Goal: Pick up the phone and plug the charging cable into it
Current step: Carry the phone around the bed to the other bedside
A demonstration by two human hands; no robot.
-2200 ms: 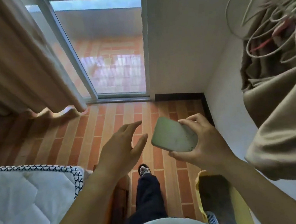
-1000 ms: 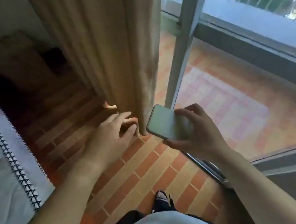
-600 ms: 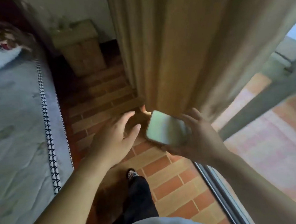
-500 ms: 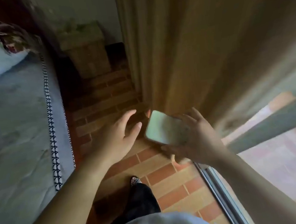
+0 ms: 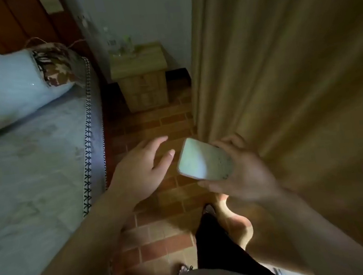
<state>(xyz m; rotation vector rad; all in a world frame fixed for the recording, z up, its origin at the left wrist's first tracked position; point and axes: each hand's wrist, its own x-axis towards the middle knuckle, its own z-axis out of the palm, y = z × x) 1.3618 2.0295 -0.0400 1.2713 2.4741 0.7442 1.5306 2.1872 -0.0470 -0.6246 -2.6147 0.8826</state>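
Note:
A pale green phone (image 5: 204,159) is held in my right hand (image 5: 244,171), back side up, tilted, at waist height over the brick-tiled floor. My right fingers wrap its far and near edges. My left hand (image 5: 139,173) hovers just left of the phone, fingers spread, holding nothing and not touching it. No charging cable can be made out in this dim view.
A bed (image 5: 34,175) with a pillow (image 5: 9,88) fills the left side. A small wooden bedside cabinet (image 5: 142,81) stands against the far wall. A tan curtain (image 5: 281,71) hangs on the right. A narrow tiled aisle (image 5: 163,228) runs between bed and curtain.
The view has swung left from the glass door to the bed, curtain and bedside cabinet. The phone stays in my right hand and my left hand stays open beside it.

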